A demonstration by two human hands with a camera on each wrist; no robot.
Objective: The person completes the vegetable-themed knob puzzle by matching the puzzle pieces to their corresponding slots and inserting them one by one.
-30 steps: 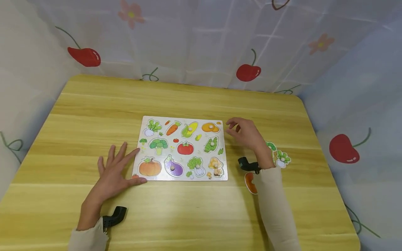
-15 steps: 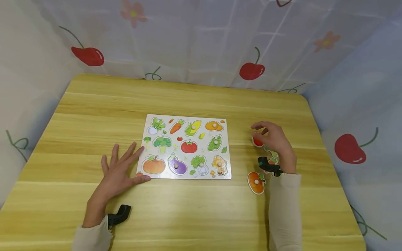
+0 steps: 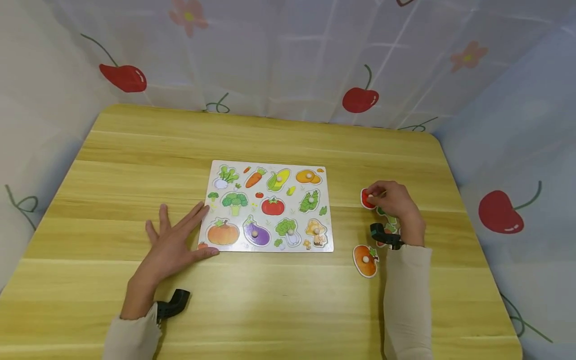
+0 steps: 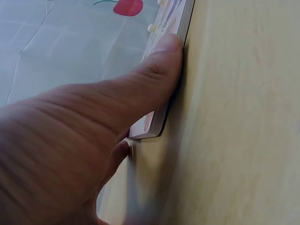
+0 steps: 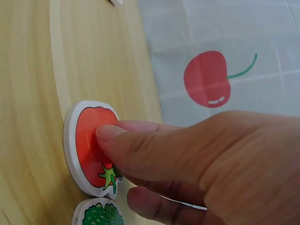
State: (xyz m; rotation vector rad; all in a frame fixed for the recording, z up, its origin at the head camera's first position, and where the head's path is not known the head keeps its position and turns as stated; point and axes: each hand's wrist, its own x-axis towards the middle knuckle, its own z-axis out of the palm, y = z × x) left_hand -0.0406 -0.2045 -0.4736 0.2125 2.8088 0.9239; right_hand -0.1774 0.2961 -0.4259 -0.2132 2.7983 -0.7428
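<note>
My right hand has the tomato piece, thumb and fingertip pinching it near the middle of its red face; my thumb covers the spot, so I can't tell whether I have it by a knob, nor whether it lies quite flat on the table. It is to the right of the board, well apart from it, with the broccoli piece just beside it. More pieces lie partly hidden under my wrist, and the pumpkin piece sits nearer to me, knob up. My left hand is spread at the board's near left corner, thumb over the near edge and forefinger reaching the left edge. On the board, the eggplant, the cabbage and the mushroom show knobs, while the printed tomato in the middle row shows plain.
</note>
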